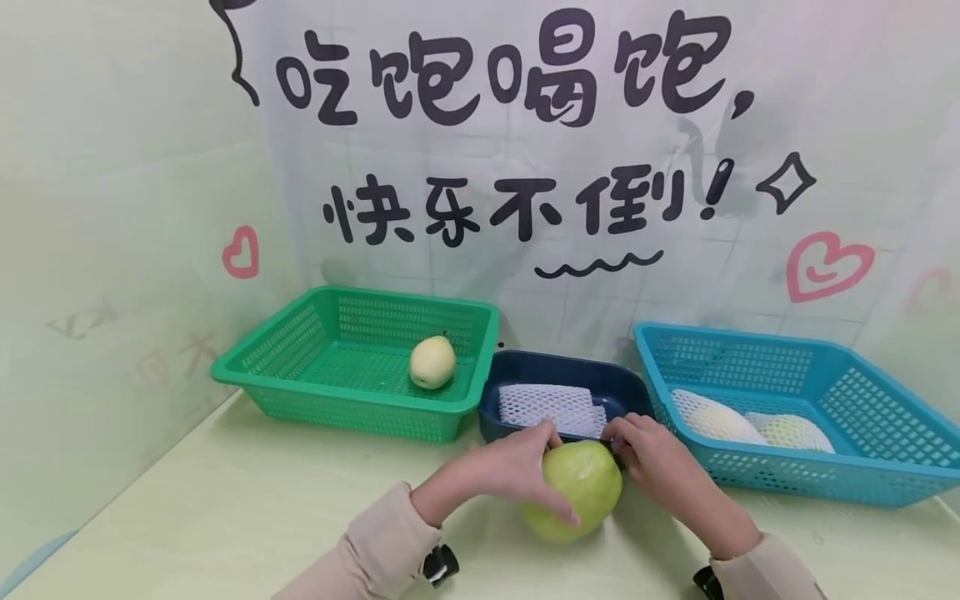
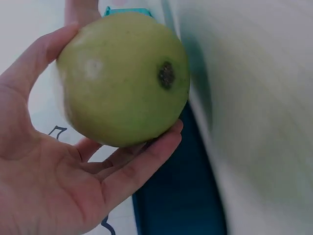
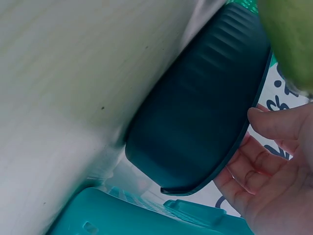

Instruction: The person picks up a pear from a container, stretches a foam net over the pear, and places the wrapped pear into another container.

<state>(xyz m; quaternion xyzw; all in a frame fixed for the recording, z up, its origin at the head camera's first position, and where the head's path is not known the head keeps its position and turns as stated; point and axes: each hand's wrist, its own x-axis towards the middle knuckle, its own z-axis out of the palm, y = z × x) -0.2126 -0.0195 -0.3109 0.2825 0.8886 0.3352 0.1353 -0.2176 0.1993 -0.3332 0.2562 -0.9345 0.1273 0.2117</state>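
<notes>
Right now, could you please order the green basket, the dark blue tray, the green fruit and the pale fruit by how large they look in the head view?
1. Green basket
2. Dark blue tray, partly hidden
3. Green fruit, perhaps enlarged by nearness
4. Pale fruit

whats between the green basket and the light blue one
A dark blue tray with white foam netting in it, as the head view shows.

One left hand (image 1: 517, 467), one right hand (image 1: 651, 450)
One big green fruit (image 1: 587, 483), one pale pear (image 1: 432, 363), two netted fruits (image 1: 717, 419), one green basket (image 1: 337, 408), one blue basket (image 1: 810, 479), one dark tub (image 1: 555, 367).
</notes>
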